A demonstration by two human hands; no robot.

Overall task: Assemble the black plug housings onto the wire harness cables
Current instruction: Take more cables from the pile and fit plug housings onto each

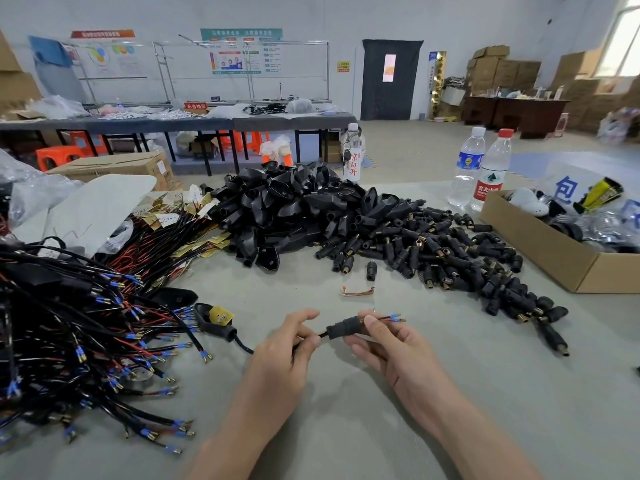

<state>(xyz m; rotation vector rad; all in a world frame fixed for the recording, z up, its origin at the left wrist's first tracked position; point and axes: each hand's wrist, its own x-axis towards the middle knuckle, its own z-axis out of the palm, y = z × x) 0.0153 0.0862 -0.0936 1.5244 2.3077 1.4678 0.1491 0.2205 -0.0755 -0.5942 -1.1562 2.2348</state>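
My left hand (pixel 284 348) pinches a black harness cable (pixel 242 344) just left of a black plug housing (pixel 343 328). My right hand (pixel 384 344) grips that housing, which sits threaded on the cable. The cable's red and black leads with blue-sleeved terminals (pixel 393 317) stick out of the housing's right end. The cable's far end runs to a flat black part with a small circuit board (pixel 213 318) lying on the table. A heap of small plug housings (pixel 450 258) lies to the right, and a pile of larger black covers (pixel 294 206) behind.
A tangle of harness cables (pixel 69 327) fills the left of the grey table (pixel 346 427). An open cardboard box (pixel 554 251) stands at the right, with three water bottles (pixel 481 168) behind. A short copper wire piece (pixel 358 291) lies ahead of my hands.
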